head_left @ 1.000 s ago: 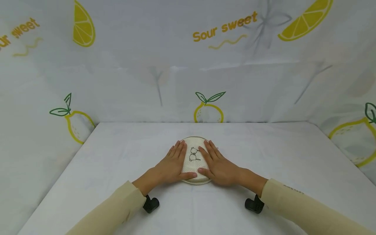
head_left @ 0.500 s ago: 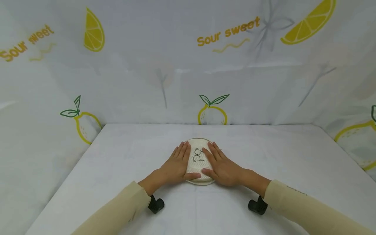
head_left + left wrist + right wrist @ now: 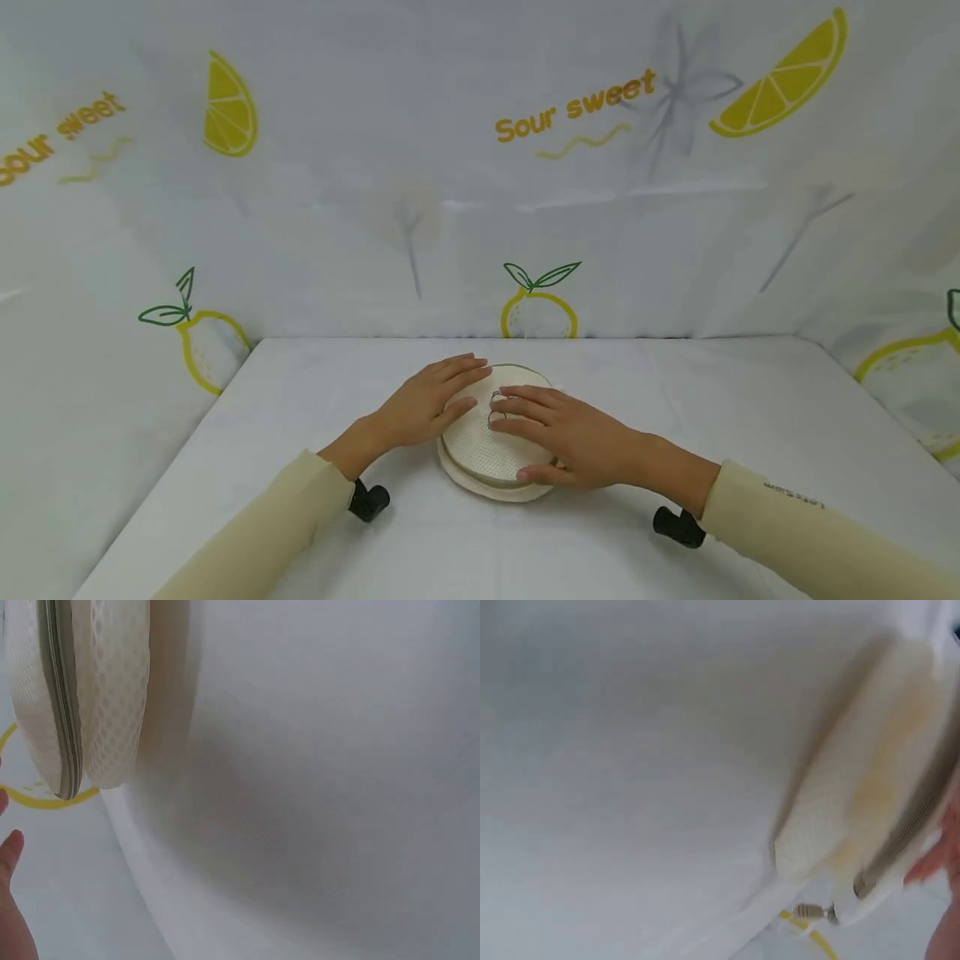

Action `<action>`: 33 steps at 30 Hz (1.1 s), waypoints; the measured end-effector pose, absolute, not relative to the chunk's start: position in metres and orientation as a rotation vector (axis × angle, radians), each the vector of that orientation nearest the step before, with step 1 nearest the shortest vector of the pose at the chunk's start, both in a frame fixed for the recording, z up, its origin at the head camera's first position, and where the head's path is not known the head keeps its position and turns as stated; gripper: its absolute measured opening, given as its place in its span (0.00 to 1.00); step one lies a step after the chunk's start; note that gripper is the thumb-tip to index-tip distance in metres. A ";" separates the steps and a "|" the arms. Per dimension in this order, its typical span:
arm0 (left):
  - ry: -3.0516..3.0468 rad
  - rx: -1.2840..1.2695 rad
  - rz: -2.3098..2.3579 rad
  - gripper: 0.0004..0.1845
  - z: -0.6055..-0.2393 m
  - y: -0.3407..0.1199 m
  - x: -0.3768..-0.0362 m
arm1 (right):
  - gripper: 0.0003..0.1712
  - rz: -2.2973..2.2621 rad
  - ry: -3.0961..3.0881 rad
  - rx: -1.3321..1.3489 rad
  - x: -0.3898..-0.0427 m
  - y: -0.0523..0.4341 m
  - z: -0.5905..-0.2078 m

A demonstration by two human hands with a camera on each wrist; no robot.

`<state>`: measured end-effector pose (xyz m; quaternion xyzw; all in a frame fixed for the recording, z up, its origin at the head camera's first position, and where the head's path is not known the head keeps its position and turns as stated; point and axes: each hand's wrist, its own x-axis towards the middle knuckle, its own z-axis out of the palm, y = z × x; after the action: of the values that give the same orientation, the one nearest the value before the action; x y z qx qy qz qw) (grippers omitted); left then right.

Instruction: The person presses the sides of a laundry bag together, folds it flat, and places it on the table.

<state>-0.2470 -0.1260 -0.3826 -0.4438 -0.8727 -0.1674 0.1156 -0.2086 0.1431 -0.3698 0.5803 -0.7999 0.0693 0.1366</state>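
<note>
**Two hands on a round mesh pouch**

Here, just below the middle of the head view, a round cream pouch (image 3: pixel 487 454) lies flat on the white surface (image 3: pixel 675 417). It is made of mesh fabric, with a zip running round its edge and a small dark line drawing on top, partly covered by fingers.

The left hand (image 3: pixel 423 404) lies on the pouch's upper left edge. Its fingers are straight and spread, pointing toward the right of the frame, and they rest on the fabric without closing round it. The right hand (image 3: pixel 566 437) comes in from the lower right and lies over the pouch's right half. Its fingers are also stretched out flat across the top, reaching the drawing, while the thumb sits low against the near rim. Neither hand has a closed grip on the pouch; both simply press on it with open fingers.

In the left wrist view the pouch (image 3: pixel 82 697) shows edge-on at the upper left, the zip a grey line between two mesh halves. The right wrist view is blurred, but the pouch (image 3: pixel 870 787) fills the right side, with the metal zip pull (image 3: pixel 810 910) near the bottom edge.

Both arms wear pale beige sleeves. A white cloth backdrop (image 3: pixel 375 208) printed with lemons and the words "Sour sweet" stands behind the surface.
</note>
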 end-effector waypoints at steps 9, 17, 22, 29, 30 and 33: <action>-2.511 -1.648 -0.450 0.27 -0.380 -0.097 -0.286 | 0.44 -0.016 -2.083 2.106 -0.212 0.120 -0.384; -2.559 -1.744 -0.426 0.27 -0.394 -0.082 -0.286 | 0.49 -0.061 -2.103 2.139 -0.213 0.119 -0.396; -2.627 -1.738 -0.484 0.25 -0.401 -0.081 -0.284 | 0.50 -0.083 -2.087 2.137 -0.213 0.117 -0.404; -2.680 -1.740 -0.550 0.25 -0.409 -0.083 -0.287 | 0.52 -0.096 -2.101 2.131 -0.214 0.115 -0.411; -2.690 -1.739 -0.554 0.25 -0.410 -0.083 -0.287 | 0.52 -0.098 -2.103 2.128 -0.214 0.115 -0.411; -2.712 -1.740 -0.571 0.26 -0.412 -0.083 -0.289 | 0.51 -0.095 -2.112 2.127 -0.215 0.115 -0.412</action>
<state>-0.2887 -0.0827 -0.4116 -0.5306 -0.8270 -0.1740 -0.0655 -0.2150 0.1149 -0.4115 0.7075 -0.7024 -0.0315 0.0714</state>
